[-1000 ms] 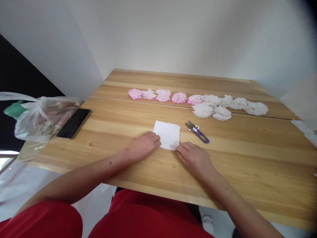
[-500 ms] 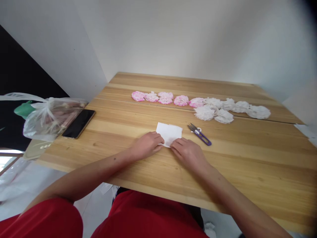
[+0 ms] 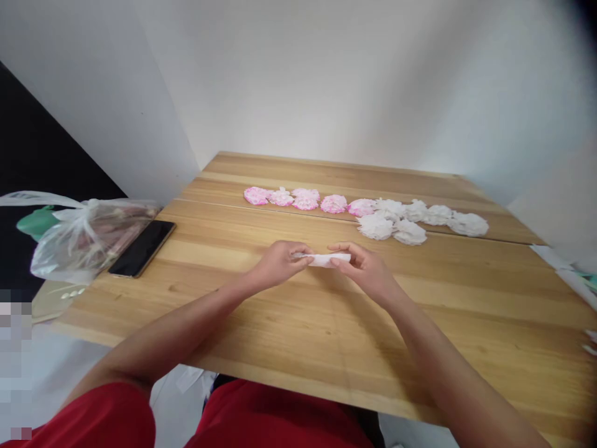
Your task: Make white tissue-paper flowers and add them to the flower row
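Observation:
A white tissue paper (image 3: 321, 259), seen nearly edge-on as a narrow strip, is held up off the wooden table between my two hands. My left hand (image 3: 280, 264) pinches its left end between thumb and fingers. At the right end, my right hand (image 3: 366, 270) grips it with the thumb in front and the fingers behind. Thread snips lay by the right hand a moment ago; they are out of sight now, probably behind that hand.
Pink-edged paper flowers (image 3: 333, 203) and white paper flowers (image 3: 410, 232) form a row across the table (image 3: 289, 323). To the left are a black phone (image 3: 143, 249) and a clear plastic bag (image 3: 88, 239) with reddish contents. A wall (image 3: 298, 81) stands behind.
Both hands have lifted the white tissue paper from the table and tilted it, so it shows as a thin strip. The purple-handled snips have gone from view. The camera view has shifted slightly.

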Tool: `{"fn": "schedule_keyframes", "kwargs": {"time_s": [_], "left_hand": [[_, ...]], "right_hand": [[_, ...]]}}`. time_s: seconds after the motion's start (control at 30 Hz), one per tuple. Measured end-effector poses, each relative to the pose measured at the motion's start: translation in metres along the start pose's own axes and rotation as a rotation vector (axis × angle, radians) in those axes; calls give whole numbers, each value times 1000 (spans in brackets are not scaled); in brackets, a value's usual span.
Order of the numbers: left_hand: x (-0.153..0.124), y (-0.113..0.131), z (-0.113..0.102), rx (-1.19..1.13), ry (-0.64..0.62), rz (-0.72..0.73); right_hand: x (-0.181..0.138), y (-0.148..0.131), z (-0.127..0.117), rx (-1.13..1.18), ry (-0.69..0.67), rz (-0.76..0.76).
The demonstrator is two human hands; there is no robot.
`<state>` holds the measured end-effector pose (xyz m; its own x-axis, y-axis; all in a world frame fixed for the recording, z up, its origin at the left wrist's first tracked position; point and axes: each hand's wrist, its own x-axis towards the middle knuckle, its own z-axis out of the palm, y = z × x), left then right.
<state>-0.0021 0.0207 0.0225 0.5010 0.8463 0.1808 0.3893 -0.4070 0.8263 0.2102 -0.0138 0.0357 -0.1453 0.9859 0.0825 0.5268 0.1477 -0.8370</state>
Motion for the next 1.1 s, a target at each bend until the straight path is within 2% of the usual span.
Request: {"fn": "schedule_keyframes", "kwargs": {"time_s": [0.13,0.27,0.37,0.47,0.83,1.1], "left_hand": [[3,2,0,-147,34,-60],[2,-7,4,-320,72,-145],[2,-13,5,-565,47,-289],[2,-16,4,-693,21,-343],[1,-11,6,-760,100,-373],[0,-4,1,-621,145,-263]], "right_hand": [[7,8,1,234,23,68],[7,23,9,268,115,90],[5,30,12,309,141,118],[4,31,14,326,152,149],[1,39,10,301,131,76],[0,40,11,251,211,35]]}}
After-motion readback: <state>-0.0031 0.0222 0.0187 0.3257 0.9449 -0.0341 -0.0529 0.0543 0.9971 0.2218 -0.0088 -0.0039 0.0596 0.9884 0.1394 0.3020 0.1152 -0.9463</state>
